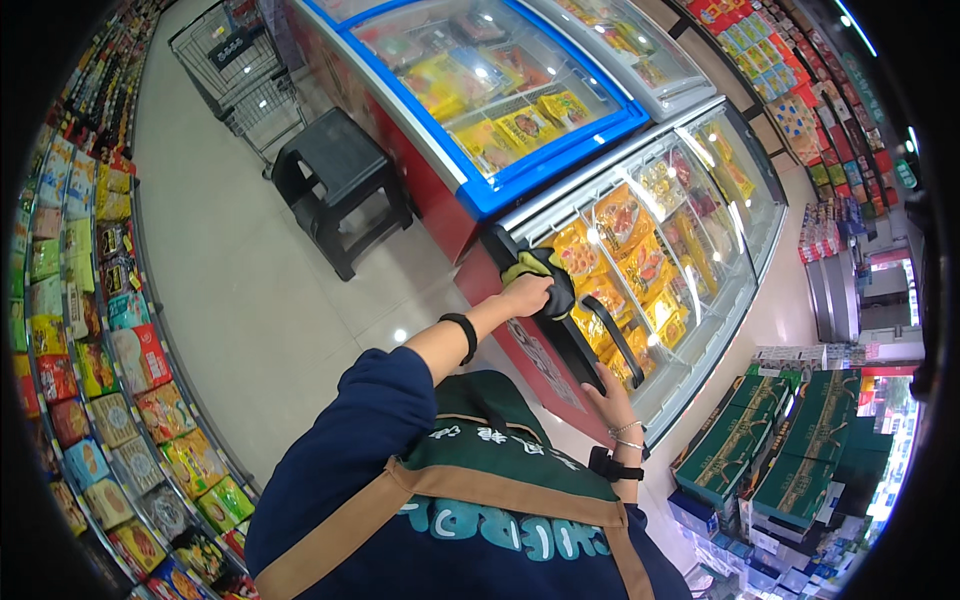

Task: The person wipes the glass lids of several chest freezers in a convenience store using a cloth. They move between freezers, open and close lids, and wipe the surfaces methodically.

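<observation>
My left hand (527,294) is closed on a yellow and dark grey cloth (558,290). It presses the cloth on the black front rim (572,345) of a chest freezer, near the rim's left corner. Farther right along that rim lies my right hand (612,402), its fingers stretched out near the lower end of a curved black handle (612,338). Under the freezer's glass lid (705,225), yellow packets of frozen food (622,215) lie between white wire dividers. The cloth hides part of the rim beneath it.
A blue-framed chest freezer (480,192) adjoins on the far left side. Beyond the aisle floor stand a black plastic stool (340,165) and a shopping cart (235,75). Packed shelves (140,440) line the left. Green boxes (735,440) are stacked at the right.
</observation>
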`<state>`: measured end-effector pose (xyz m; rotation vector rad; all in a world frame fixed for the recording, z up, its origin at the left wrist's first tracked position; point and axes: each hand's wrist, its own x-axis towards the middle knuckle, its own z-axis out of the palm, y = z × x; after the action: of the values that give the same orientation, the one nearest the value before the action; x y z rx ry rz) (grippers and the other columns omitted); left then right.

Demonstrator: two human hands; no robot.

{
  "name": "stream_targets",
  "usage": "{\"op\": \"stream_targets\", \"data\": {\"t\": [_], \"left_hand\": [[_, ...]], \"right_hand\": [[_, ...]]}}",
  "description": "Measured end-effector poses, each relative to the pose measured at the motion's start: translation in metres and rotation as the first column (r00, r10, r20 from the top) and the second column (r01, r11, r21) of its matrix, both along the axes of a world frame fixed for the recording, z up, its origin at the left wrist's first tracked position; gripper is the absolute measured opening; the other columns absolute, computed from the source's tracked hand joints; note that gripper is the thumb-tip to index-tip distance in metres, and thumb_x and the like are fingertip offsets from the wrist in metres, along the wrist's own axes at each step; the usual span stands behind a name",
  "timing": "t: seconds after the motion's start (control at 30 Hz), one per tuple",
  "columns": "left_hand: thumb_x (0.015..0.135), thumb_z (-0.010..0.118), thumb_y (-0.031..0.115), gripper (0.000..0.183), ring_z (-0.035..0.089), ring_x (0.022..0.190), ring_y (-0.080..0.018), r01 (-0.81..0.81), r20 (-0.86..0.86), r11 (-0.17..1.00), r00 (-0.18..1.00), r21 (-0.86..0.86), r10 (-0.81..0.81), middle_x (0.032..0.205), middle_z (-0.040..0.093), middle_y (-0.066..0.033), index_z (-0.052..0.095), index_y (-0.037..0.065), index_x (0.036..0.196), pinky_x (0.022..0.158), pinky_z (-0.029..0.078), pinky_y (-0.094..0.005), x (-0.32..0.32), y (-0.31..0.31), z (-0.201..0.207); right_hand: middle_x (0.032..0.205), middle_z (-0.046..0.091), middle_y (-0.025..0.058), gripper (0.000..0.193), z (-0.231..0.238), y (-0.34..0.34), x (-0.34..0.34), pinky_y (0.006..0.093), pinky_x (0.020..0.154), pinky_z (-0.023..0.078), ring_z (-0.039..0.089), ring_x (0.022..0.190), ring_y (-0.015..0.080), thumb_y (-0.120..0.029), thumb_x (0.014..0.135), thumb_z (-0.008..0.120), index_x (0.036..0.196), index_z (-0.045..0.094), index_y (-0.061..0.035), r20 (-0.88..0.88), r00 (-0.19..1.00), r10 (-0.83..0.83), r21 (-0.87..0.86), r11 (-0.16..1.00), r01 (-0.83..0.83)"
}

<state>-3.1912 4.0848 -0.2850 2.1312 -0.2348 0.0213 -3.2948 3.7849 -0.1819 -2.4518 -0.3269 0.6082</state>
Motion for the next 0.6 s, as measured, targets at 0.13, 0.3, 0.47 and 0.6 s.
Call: {"op": "stream_targets", "data": {"t": [0.13,0.3,0.47,0.6], "left_hand": [[0.093,0.052,0.019,0.027,0.067,0.089,-0.0266,-0.282,-0.401,0.597,0.913,-0.751,-0.074,0.090,0.070,-0.0107,0.062,0.000,0.108,0.081,0.052,-0.0364,0.025,0.070,0.004],[0.094,0.055,0.039,0.041,0.066,0.098,-0.0248,-0.576,-0.519,-0.079,0.781,-0.814,-0.346,0.108,0.068,-0.0100,0.062,0.005,0.116,0.093,0.050,-0.0421,0.044,0.173,0.028],[0.092,0.055,0.044,0.042,0.066,0.093,-0.0248,-0.528,-0.478,-0.141,0.833,-0.838,-0.280,0.101,0.069,-0.0099,0.065,0.007,0.109,0.089,0.052,-0.0396,0.078,0.259,0.078],[0.094,0.054,0.043,0.041,0.064,0.086,-0.0185,-0.410,-0.435,0.271,0.900,-0.871,-0.037,0.092,0.067,-0.0075,0.066,0.005,0.103,0.080,0.052,-0.0342,0.130,0.287,0.105]], "right_hand": [[0.133,0.054,0.0258,0.064,0.016,0.037,0.025,0.0384,0.107,0.039,0.051,0.125,0.0370,-0.036,0.088,0.067,0.135,0.047,0.0036,-0.010,0.996,-0.093,-0.109,0.990,0.091],[0.132,0.055,0.0256,0.064,0.003,0.072,0.065,0.0392,0.105,0.040,0.052,0.125,0.0372,-0.037,0.088,0.067,0.135,0.048,0.0024,-0.033,0.990,-0.136,-0.148,0.980,0.130],[0.132,0.055,0.0247,0.061,-0.020,0.146,0.143,0.0397,0.104,0.042,0.053,0.123,0.0377,-0.036,0.089,0.067,0.133,0.049,0.0021,-0.019,0.995,-0.100,-0.013,0.995,0.100],[0.131,0.055,0.0245,0.059,-0.023,0.208,0.200,0.0401,0.103,0.042,0.052,0.123,0.0381,-0.035,0.089,0.067,0.133,0.049,0.0012,0.065,0.997,-0.049,0.115,0.993,0.041]]}}
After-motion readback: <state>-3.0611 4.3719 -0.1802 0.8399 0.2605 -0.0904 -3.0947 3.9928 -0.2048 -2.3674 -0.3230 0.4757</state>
